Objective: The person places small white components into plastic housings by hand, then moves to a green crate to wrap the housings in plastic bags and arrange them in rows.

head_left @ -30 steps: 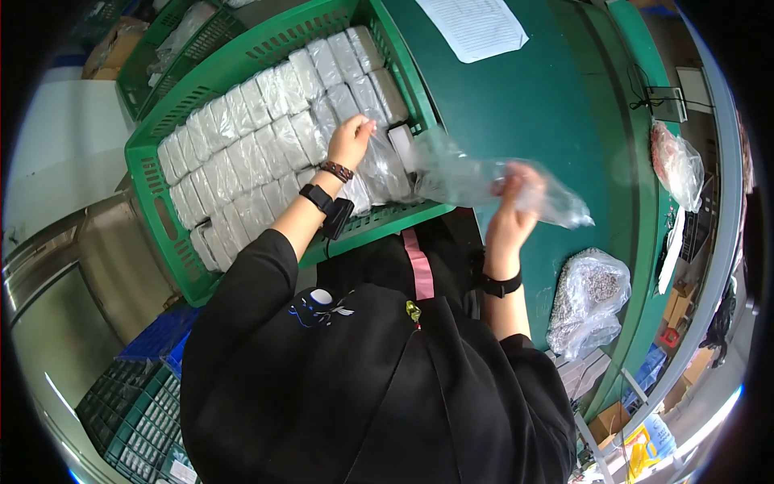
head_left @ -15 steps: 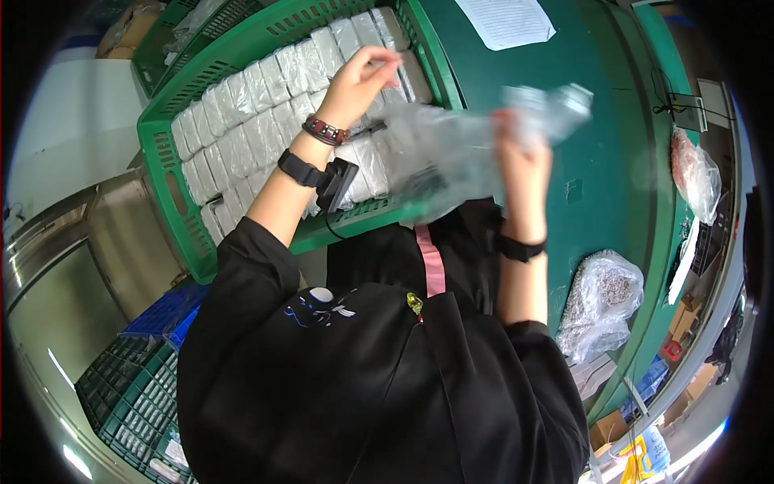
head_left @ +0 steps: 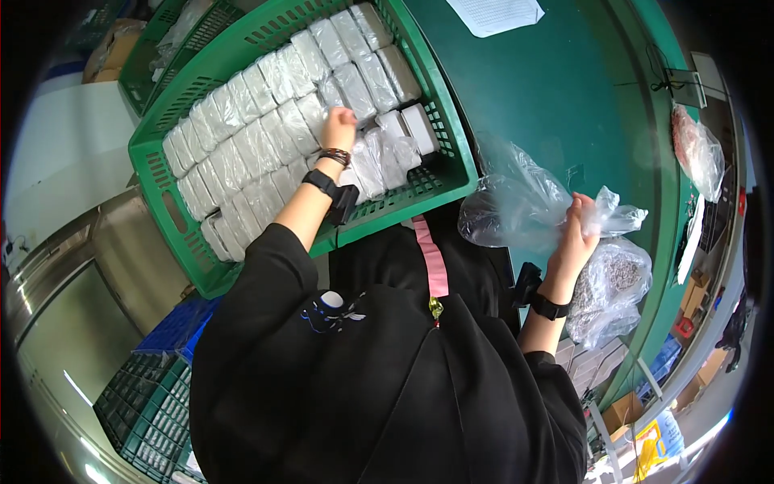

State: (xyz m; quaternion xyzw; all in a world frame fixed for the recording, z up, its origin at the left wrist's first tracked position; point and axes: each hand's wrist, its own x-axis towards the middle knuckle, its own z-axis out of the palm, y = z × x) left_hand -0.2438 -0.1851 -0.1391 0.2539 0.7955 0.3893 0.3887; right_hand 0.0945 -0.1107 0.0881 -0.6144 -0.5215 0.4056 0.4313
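- A green worktable (head_left: 548, 97) in a cluttered workroom, seen from the head camera, carries a printed sheet (head_left: 496, 14) at its far side; a green slotted crate (head_left: 395, 211) stands to the left.
- The right hand (head_left: 576, 234) pinches a clear plastic bag (head_left: 516, 198) near its bunched right end, fingers closed on the film.
- The bag's long axis runs roughly left to right: its loose body spreads leftward from the grip toward the crate's near right corner, well apart from the other hand.
- The left hand (head_left: 339, 127), fingers curled and blurred, is over film-wrapped packets (head_left: 278, 77) in the crate; whether it holds anything cannot be told.
- A filled bag of greyish pieces (head_left: 610, 298) lies just beside the right wrist.
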